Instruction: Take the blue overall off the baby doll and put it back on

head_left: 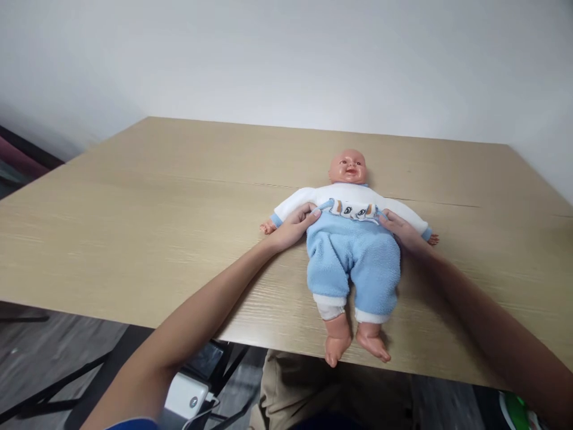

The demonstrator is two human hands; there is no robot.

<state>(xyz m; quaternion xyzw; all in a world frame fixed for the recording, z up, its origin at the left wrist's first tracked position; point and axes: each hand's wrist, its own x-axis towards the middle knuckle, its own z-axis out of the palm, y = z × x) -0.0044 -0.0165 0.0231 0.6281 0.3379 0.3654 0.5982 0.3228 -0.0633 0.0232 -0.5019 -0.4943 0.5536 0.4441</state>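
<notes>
A baby doll lies on its back on the table, its head toward the wall and its bare feet at the near edge. It wears a white long-sleeved top with blue cuffs and fluffy blue trousers; an animal face with two eyes decorates the chest. My left hand is closed at one side of the waist, thumb on the blue cloth. On the opposite side, my right hand pinches the blue edge with thumb and fingers. Both hands' fingers are partly hidden by the outfit.
The wooden table reaches to a pale wall, with seams across its top. Below the near edge are a white device with a cable, black metal legs and my beige trousers. Dark and reddish items stand beyond the left side.
</notes>
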